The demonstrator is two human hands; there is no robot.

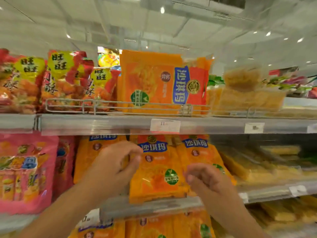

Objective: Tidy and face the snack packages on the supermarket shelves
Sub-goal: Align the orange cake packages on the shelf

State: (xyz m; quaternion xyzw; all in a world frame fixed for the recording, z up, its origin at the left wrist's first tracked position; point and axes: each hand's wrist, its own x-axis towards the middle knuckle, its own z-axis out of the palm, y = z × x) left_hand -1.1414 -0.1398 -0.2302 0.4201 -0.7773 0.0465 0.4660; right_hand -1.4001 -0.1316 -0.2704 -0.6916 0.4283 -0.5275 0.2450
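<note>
Orange snack packages with blue labels stand in a row on the middle shelf; the centre orange package (154,177) leans forward over the shelf edge. My left hand (113,167) is at its upper left edge, thumb and fingers pinched on that edge. My right hand (204,181) hovers at the package's right side with its fingers curled; blur hides whether it grips anything. On the top shelf a larger orange package (154,81) lies turned sideways behind the wire rail (109,103).
Red and yellow snack bags (56,79) fill the top shelf's left. A pink bag (25,170) stands left on the middle shelf. Clear packs of yellow cakes (248,93) sit to the right. Price tags (165,125) hang on the shelf strip.
</note>
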